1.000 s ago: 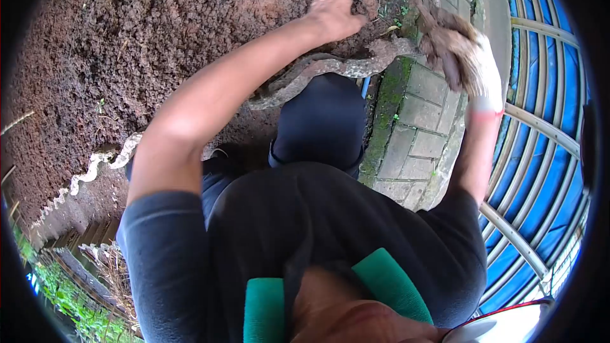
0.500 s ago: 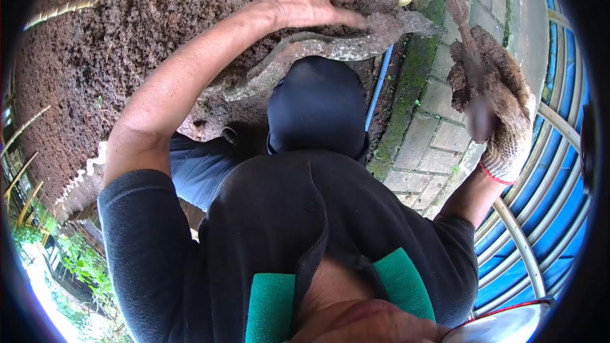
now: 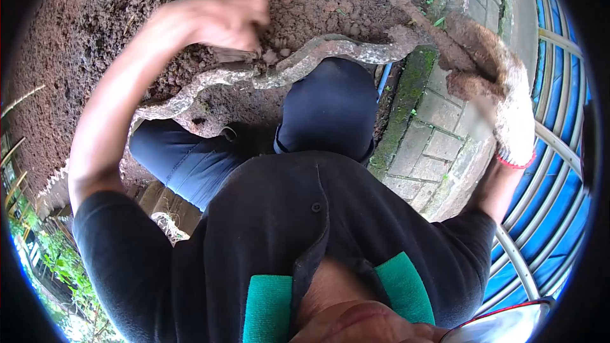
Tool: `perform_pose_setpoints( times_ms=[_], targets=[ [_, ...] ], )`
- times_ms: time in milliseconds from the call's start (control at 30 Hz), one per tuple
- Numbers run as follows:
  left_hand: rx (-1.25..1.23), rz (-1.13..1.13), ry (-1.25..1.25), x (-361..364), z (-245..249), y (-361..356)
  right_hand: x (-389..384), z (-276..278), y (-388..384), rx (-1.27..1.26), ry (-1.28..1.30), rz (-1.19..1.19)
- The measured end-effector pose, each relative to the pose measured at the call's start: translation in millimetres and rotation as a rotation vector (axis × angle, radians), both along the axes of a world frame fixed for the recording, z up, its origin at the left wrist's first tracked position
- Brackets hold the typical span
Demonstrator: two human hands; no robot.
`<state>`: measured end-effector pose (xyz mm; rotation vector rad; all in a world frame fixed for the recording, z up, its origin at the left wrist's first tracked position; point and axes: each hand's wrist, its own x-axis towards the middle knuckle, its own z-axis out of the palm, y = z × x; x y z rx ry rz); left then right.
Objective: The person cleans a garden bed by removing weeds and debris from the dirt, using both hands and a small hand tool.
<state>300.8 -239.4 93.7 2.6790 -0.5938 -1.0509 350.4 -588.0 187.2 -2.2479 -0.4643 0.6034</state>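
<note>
My bare left hand (image 3: pixel 229 19) is over the brown soil (image 3: pixel 305 0) at the upper left. Its fingers look bent, but motion blurs them and whatever they may hold. Below it, a long, crooked, pale root or branch (image 3: pixel 286 70) winds across the ground. On the right, my right hand (image 3: pixel 513 98), in a knitted glove with a red cuff, is closed around a mud-caked tool (image 3: pixel 454 47). The tool points to the upper left, over the root's right end; its exact shape is unclear.
My bent knees (image 3: pixel 327 105) are just below the root. A mossy edge (image 3: pixel 405 111) and grey paving (image 3: pixel 438 121) lie to the right, beside a blue pipe (image 3: pixel 384 79). Blue sheeting with metal bars (image 3: pixel 549 133) borders the far right; green plants (image 3: pixel 70 260) stand lower left.
My left hand has moved left, away from the root's right end, and its fingers are now bent. My gloved hand and the tool have shifted slightly. More of the root shows.
</note>
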Motion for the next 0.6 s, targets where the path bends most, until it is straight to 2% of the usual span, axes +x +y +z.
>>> perform_pose_setpoints(
  times_ms=[33, 67, 133, 167, 233, 300, 333, 367, 400, 433, 467, 533, 567, 600],
  targets=[
    [-0.061, -0.065, -0.230, -20.4, 3.6, 35.3, 3.1, 0.5, 5.0, 0.020, -0.026, 0.059],
    [-0.038, 0.021, -0.457, -45.6, 29.8, 53.0, 6.2, 1.0, 9.9, 0.041, -0.053, 0.117],
    [-0.150, 0.009, -0.768, -81.0, 57.4, 101.1, 24.5, 9.3, 15.5, -0.085, -0.153, 0.333],
    [-0.037, 0.367, -0.591, -93.6, 86.7, 96.8, 32.2, 13.4, 19.1, -0.141, -0.200, 0.422],
    [0.275, 0.487, -0.527, -118.3, 102.4, 124.4, 49.3, 17.7, 26.6, -0.243, -0.249, 0.545],
    [0.428, 0.365, -0.689, -154.2, 86.2, 189.6, 70.5, 18.0, 35.7, -0.239, -0.341, 0.580],
    [0.388, 0.485, -0.724, -170.9, 71.6, 203.5, 81.1, 18.0, 40.3, -0.237, -0.388, 0.595],
    [0.346, 0.604, -0.757, -185.0, 57.6, 218.6, 73.4, 24.8, 66.0, -0.247, -0.550, 0.561],
    [0.464, 0.566, -0.748, -189.7, 43.2, 239.2, 76.8, 24.1, 75.7, -0.215, -0.588, 0.481],
    [0.563, 0.680, -0.720, -182.0, 43.3, 227.9, 80.3, 23.2, 85.5, -0.180, -0.624, 0.402],
    [0.660, 0.792, -0.681, -174.7, 43.1, 216.0, 99.9, 6.7, 89.9, -0.102, -0.525, 0.282],
    [0.675, 0.611, -0.940, -162.7, 22.3, 215.0, 124.8, -44.2, 93.5, 0.110, -0.607, 0.227],
    [0.373, 0.788, -1.135, -128.2, 28.3, 123.8, 141.2, -72.2, 90.5, 0.247, -0.523, 0.103],
    [0.029, 0.736, -1.051, -105.6, 22.7, 88.8, 162.2, -99.4, 86.6, 0.593, -0.279, 0.044]
  ],
)
